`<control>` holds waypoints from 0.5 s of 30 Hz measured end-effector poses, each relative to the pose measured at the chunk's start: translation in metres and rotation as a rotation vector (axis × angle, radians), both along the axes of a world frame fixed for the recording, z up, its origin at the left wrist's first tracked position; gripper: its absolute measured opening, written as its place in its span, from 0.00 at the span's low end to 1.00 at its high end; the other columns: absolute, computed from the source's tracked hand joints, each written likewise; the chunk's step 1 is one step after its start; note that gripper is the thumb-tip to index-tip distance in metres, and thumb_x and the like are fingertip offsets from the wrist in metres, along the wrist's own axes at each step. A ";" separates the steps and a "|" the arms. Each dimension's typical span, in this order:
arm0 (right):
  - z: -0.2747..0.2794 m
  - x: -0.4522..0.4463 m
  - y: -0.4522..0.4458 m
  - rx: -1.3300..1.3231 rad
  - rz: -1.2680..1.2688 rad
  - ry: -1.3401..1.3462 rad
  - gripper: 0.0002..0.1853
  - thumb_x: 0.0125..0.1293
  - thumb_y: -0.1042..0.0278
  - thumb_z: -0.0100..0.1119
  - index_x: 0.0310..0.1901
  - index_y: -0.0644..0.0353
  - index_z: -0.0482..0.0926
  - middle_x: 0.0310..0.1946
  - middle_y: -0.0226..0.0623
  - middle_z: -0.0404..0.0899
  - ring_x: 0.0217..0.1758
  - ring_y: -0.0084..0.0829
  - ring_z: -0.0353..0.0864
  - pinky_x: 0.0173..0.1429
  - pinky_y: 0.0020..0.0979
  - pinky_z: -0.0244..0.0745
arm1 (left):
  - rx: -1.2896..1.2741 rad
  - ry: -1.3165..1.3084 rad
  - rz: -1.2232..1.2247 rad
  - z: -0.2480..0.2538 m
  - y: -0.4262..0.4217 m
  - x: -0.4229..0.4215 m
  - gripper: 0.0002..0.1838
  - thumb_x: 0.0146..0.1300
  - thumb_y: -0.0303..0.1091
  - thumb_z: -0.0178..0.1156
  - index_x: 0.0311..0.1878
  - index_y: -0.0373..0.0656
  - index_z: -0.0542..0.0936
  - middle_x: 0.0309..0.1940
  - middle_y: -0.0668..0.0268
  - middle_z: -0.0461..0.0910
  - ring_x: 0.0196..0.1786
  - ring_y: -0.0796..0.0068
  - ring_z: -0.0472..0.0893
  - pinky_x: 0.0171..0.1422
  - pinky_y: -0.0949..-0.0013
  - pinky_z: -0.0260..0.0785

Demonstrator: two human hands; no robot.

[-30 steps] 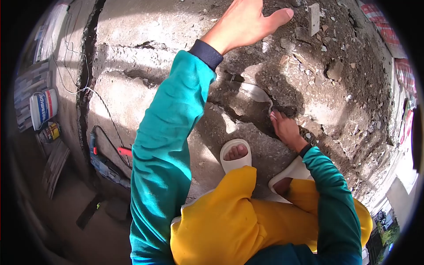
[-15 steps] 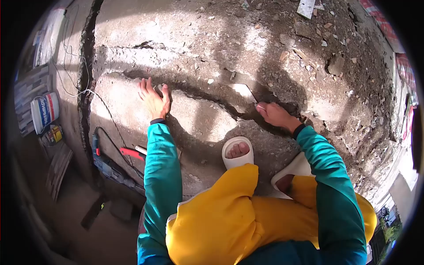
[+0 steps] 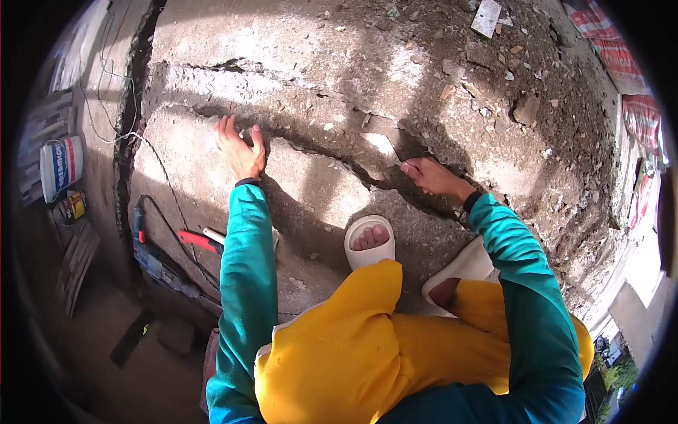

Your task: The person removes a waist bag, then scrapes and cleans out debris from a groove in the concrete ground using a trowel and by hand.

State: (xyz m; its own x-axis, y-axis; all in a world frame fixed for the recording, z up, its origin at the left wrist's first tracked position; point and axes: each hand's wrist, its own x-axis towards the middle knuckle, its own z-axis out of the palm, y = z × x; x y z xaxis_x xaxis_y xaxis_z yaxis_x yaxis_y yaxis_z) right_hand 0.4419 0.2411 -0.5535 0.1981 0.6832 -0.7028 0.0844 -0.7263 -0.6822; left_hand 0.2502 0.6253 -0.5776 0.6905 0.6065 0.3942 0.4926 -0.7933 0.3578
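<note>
My right hand point(image 3: 436, 177) is closed around the handle of a trowel point(image 3: 382, 145); its flat, pale blade points up and left into the gap in the broken concrete. The handle itself is mostly hidden by my fingers. My left hand point(image 3: 242, 150) rests on the edge of the cracked concrete slab point(image 3: 180, 148), fingers stretched out and thumb apart, with nothing visible in it. Between the two hands, a dark jagged gap point(image 3: 361, 170) runs along the slab's edge.
A corded power drill point(image 3: 159, 263) and a red-handled tool point(image 3: 198, 241) lie left of my left arm. Further left stand a white bucket point(image 3: 62, 168) and a small can point(image 3: 69, 208). Rubble and a larger stone point(image 3: 526, 109) lie upper right. My sandalled feet are on the slab.
The whole view has shifted slightly, moving the scene left. My right hand and the trowel remain at the gap, and my left hand stays on the slab edge.
</note>
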 end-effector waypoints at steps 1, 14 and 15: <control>0.007 0.003 -0.003 -0.013 0.019 -0.007 0.22 0.75 0.51 0.43 0.40 0.65 0.73 0.18 0.39 0.72 0.18 0.31 0.75 0.28 0.36 0.72 | 0.009 0.001 0.004 0.001 0.000 0.001 0.31 0.60 0.47 0.60 0.61 0.37 0.69 0.63 0.50 0.66 0.70 0.47 0.60 0.72 0.45 0.48; 0.122 0.053 -0.024 0.263 -0.487 0.545 0.17 0.76 0.55 0.45 0.48 0.62 0.74 0.20 0.27 0.68 0.14 0.19 0.66 0.17 0.23 0.63 | 0.031 -0.008 0.035 0.001 0.000 0.002 0.30 0.60 0.46 0.60 0.60 0.37 0.69 0.61 0.51 0.68 0.67 0.47 0.63 0.71 0.46 0.50; 0.126 0.059 -0.027 0.349 -0.726 0.730 0.16 0.75 0.57 0.45 0.48 0.62 0.73 0.20 0.28 0.68 0.14 0.19 0.65 0.17 0.23 0.63 | 0.041 -0.010 0.034 0.001 0.000 0.002 0.30 0.60 0.46 0.60 0.60 0.37 0.69 0.61 0.51 0.68 0.67 0.47 0.63 0.71 0.46 0.50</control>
